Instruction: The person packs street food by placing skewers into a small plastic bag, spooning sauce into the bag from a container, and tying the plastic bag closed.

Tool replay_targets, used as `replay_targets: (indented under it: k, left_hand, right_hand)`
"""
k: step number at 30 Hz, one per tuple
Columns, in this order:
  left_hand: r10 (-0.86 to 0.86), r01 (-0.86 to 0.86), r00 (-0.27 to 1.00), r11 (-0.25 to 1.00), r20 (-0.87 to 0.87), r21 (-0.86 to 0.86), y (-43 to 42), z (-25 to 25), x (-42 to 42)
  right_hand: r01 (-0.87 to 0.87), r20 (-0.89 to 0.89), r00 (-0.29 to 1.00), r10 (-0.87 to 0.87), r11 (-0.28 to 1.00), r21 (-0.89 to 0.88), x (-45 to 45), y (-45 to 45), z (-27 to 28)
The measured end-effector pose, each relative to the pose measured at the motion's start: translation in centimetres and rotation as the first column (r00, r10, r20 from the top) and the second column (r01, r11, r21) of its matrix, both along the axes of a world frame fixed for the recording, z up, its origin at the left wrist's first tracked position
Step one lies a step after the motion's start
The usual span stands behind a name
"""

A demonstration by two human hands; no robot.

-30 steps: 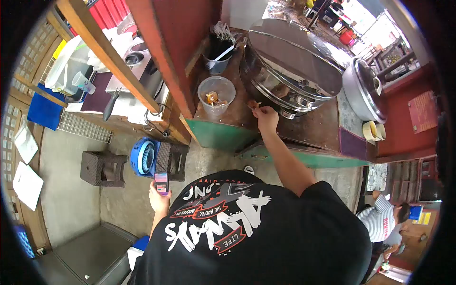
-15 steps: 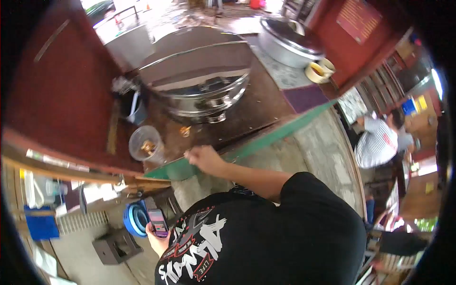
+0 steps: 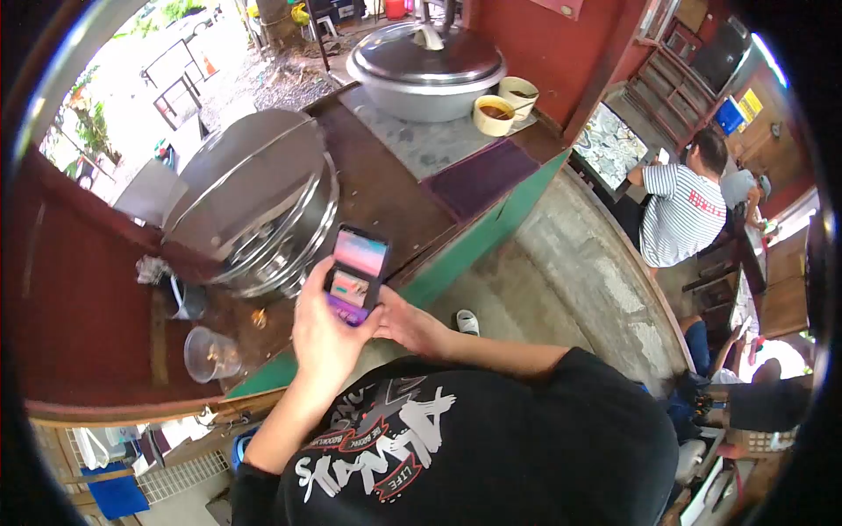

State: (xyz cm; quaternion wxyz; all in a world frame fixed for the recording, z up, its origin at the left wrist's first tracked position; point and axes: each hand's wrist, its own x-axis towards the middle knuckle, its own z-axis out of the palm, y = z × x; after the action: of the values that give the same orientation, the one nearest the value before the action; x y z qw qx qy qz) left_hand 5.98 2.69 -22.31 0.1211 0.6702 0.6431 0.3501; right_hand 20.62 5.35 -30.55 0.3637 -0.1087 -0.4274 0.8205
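A phone (image 3: 355, 273) with a lit screen is held upright in front of my chest. My left hand (image 3: 323, 317) wraps round its left side and lower part. At the phone's lower right corner, my right hand (image 3: 405, 323) touches it with bent fingers, some hidden behind the phone. Beyond the hands, a shiny round steel chafing dish (image 3: 263, 206) stands on the brown counter (image 3: 364, 162). A small orange-brown scrap (image 3: 259, 318) lies on the counter near the dish, and a clear plastic tub (image 3: 210, 355) with brownish bits inside sits close to the counter's edge.
A large lidded pot (image 3: 425, 74) stands at the back, beside two cream cups (image 3: 494, 116) and a purple cloth (image 3: 482, 178). A pot with a dried plant (image 3: 186, 298) is at the left. People sit at the right, one in a striped shirt (image 3: 684, 210).
The view has turned to the right. My left hand has raised the phone in front of me, and my right hand has come from the counter to the phone. The orange-brown scrap was let go onto the counter.
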Motion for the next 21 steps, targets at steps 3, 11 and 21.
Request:
replay_targets:
  k: [3, 11, 21]
  left_hand:
    - [-0.096, 0.118, 0.984, 0.983, 0.152, -0.143, 6.8, 0.0, 8.8]
    - [-0.443, 0.598, 0.724, 0.785, 0.528, -0.163, 19.5, -5.4, 26.8]
    - [-0.248, 0.499, 0.814, 0.762, 0.525, -0.413, 19.7, -6.7, 22.1]
  right_hand:
    - [0.139, -0.145, 0.973, -0.182, 0.954, -0.265, 7.4, 4.2, -2.4]
    - [0.595, 0.279, 0.803, -0.526, 0.726, -0.343, 30.7, 20.4, -3.7]
    - [0.420, 0.778, 0.616, -0.125, 0.887, -0.190, 47.6, 38.6, -7.5]
